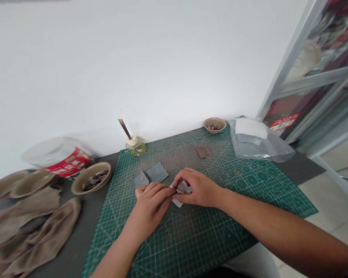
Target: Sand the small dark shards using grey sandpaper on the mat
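My left hand (150,202) and my right hand (201,188) meet low over the green cutting mat (179,239). In my right hand's curled fingers is a crumpled whitish tissue (184,187), part of which hangs below the thumb. The fingertips of my left hand are pressed together against it, around something small and dark that I cannot make out. Just beyond my left hand lie a grey square sheet (157,172) and a smaller, lighter grey piece (141,180). Farther back rests a brown square sheet (203,151) with dark marks.
A bowl of dark small pieces (96,178) stands left, near a brown cloth (49,239) and a red-labelled tub (66,158). At the wall are a glass bottle (136,146) with sticks and a smaller bowl (214,126). A clear plastic bag (274,148) lies right.
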`<state>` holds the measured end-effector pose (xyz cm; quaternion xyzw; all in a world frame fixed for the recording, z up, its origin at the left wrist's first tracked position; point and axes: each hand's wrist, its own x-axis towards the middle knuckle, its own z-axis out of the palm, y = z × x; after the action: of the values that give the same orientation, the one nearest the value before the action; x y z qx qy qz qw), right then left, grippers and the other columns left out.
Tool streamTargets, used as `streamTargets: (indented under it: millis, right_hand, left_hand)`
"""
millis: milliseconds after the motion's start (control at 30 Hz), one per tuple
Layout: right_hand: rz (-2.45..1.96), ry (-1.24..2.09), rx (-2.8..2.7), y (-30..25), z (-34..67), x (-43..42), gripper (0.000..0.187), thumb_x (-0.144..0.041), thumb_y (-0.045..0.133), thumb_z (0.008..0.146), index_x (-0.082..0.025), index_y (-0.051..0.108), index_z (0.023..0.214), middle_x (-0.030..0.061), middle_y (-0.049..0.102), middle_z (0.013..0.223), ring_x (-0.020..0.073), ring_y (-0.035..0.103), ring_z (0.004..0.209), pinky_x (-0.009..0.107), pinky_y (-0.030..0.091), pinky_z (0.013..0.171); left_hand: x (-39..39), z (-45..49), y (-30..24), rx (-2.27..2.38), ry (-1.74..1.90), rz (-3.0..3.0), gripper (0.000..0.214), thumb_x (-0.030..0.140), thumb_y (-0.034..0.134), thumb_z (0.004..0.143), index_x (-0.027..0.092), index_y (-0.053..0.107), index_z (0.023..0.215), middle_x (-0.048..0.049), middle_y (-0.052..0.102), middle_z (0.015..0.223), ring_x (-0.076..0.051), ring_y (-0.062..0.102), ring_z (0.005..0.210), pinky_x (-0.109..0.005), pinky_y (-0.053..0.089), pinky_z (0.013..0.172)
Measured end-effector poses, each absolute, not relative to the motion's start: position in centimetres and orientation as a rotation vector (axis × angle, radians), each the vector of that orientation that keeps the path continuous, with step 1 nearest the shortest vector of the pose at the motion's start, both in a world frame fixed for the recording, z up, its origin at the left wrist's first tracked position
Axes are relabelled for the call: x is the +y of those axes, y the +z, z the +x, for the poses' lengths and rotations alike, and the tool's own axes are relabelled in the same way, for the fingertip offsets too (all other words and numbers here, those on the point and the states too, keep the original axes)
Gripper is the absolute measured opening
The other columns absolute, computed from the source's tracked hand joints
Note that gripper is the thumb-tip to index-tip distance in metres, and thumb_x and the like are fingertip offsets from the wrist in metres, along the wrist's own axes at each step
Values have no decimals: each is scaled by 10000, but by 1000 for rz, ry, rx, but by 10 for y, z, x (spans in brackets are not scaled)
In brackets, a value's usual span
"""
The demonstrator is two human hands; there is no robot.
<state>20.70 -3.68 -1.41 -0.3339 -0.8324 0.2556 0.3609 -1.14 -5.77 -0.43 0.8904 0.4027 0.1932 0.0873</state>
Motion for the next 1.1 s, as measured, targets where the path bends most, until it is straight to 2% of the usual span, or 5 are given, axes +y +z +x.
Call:
streamTargets:
  millis: [333,567,700,833,1100]
  right_hand:
    - [-1300,376,-2301,-23,204,-44,819,-552,799,630,-126,502,1263,167,581,1175,337,524,1090,479,395,954]
    - [-1336,790,-2029,-11,208,-35,670,-206,806,618,-175,508,1217,85,614,1091,223,598,979,331,456,849]
    - [-1231,633,-2078,12,223,-25,538,-129,718,681,-195,534,1183,76,616,1127,207,590,1026,313,432,886]
    - [-1409,569,-2200,23,233,-18,759,-165,770,616,-158,474,1315,149,592,1235,274,584,1088,341,427,885]
    - [-1497,579,-2160,16,239,-18,693,-281,781,676,-207,499,1304,98,677,1133,261,644,995,323,442,833]
  left_hand:
    - [-49,-28,-9,1623,938,2404,134,303,606,856,230,642,961,-4,671,858,-217,630,852,-362,375,827]
    - [-45,-29,-10,1674,987,2319,123,293,600,843,226,640,937,8,639,808,-196,619,808,-341,399,802]
    - [-43,-27,-12,1652,971,2276,115,283,593,840,224,638,928,11,633,787,-187,616,791,-323,413,776]
    - [-44,-27,-11,1625,958,2261,104,268,582,838,221,637,913,6,634,787,-186,614,787,-321,417,770]
    - [-49,-22,-8,1618,860,2286,85,264,558,848,234,626,888,0,651,840,-212,617,853,-372,385,817]
